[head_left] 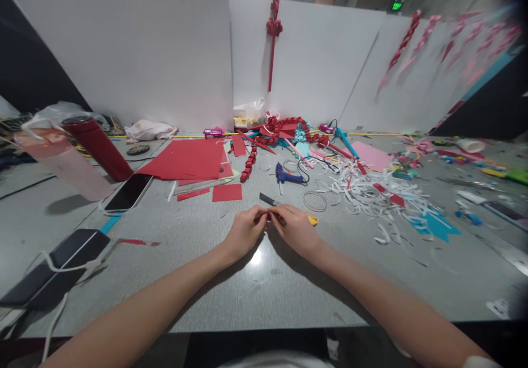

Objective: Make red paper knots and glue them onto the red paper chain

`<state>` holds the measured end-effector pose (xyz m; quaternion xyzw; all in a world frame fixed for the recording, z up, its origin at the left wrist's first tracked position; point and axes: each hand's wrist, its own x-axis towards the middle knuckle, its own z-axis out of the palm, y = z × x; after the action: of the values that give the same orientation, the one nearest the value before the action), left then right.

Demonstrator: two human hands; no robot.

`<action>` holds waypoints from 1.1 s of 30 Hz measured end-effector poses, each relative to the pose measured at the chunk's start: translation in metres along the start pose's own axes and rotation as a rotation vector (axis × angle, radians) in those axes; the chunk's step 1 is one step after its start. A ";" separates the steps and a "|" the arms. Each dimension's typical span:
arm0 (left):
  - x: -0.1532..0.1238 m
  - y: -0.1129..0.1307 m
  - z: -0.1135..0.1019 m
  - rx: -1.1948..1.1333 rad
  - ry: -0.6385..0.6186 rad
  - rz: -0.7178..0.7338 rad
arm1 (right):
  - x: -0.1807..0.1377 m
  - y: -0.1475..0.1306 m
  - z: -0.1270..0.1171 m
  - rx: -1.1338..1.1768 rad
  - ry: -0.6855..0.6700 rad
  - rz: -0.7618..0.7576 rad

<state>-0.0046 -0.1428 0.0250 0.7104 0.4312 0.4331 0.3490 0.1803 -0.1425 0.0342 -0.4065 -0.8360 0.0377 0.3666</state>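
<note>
My left hand (247, 228) and my right hand (295, 228) meet over the middle of the table, fingertips pinched together. Between them shows a sliver of a small red paper piece (269, 215), mostly hidden by the fingers. A utility knife lies just behind and under my right hand, its dark blade end (268, 198) and yellow handle end (313, 220) showing on either side. Beyond the hands is a blue hot glue gun (289, 175). A red paper rectangle (226, 193) and a linked red paper chain (248, 164) lie farther up, left of the glue gun.
Red paper sheets (185, 159), a phone (130, 193), a red flask (99, 148), a pink bottle (68, 164) and a black power bank (58, 269) lie or stand left. White paper scraps (367, 186) and a blue paper piece (439, 224) spread right. A red paper ornament (273, 32) hangs on the partition.
</note>
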 end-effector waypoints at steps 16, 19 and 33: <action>0.000 -0.004 0.001 0.053 -0.006 0.012 | 0.000 0.003 0.002 0.015 -0.015 -0.027; 0.000 -0.002 0.001 0.036 0.008 0.011 | -0.001 0.003 0.002 0.007 -0.017 -0.024; -0.001 -0.001 0.003 0.054 0.007 0.028 | 0.001 -0.001 0.000 0.027 0.013 0.067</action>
<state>-0.0025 -0.1435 0.0228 0.7238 0.4341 0.4286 0.3223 0.1788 -0.1424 0.0356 -0.4294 -0.8191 0.0587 0.3759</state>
